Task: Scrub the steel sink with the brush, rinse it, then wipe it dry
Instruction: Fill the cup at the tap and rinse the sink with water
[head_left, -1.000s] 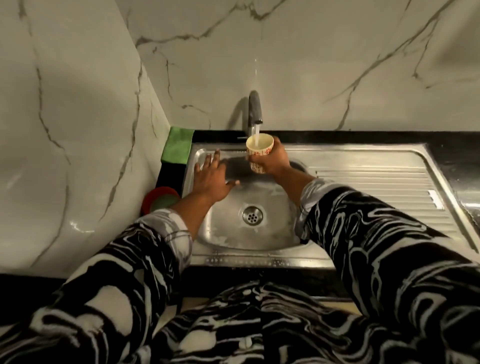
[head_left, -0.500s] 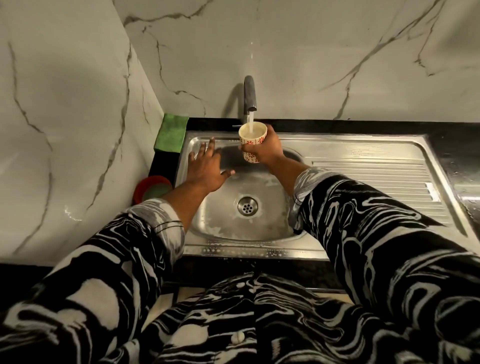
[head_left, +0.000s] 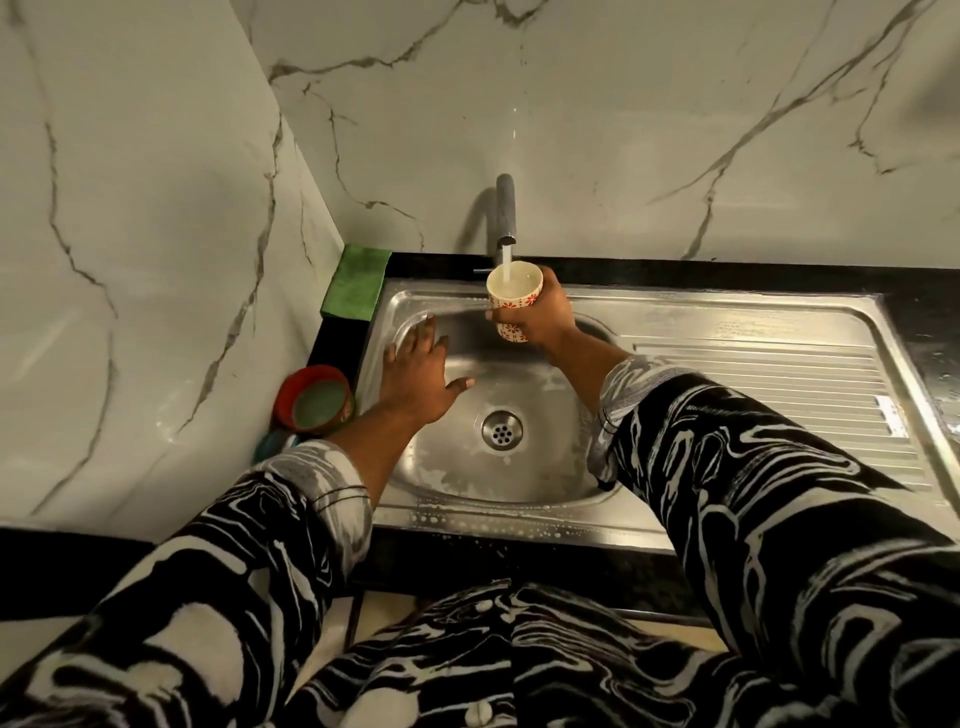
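1. Under the tap (head_left: 505, 213), seen from the head camera, the right hand (head_left: 540, 317) grasps one cup (head_left: 514, 291) upright, with fingers and thumb wrapped round its side. One stream of water (head_left: 506, 257) falls from the spout into the cup, which looks nearly full.
2. The cup is white with red flower marks. It hangs above the back of the basin, just below the spout and clear of the steel.
3. The left hand (head_left: 415, 374) grasps nothing. Its fingers are spread straight, thumb out, palm down on the basin's left slope, left of the cup and apart from it.
4. The sink (head_left: 519, 525) is one steel unit set in a black counter (head_left: 924, 322), with one basin on the left and one ribbed drainboard (head_left: 753, 374) on the right. One round drain (head_left: 501, 428) sits in the basin floor between the two forearms. White suds streak the floor and dot the front rim.
5. One green cloth (head_left: 356, 283) lies on the counter in the back left corner, just beside the sink's rim and apart from both hands.
6. One red bowl (head_left: 311, 400) stands on the counter left of the sink, near the left wrist. A teal thing (head_left: 270, 447) shows just below it, mostly hidden by the sleeve; I cannot tell what it is.
7. Two sleeves (head_left: 779, 493), black with white swirls, cover both forearms to the wrists.
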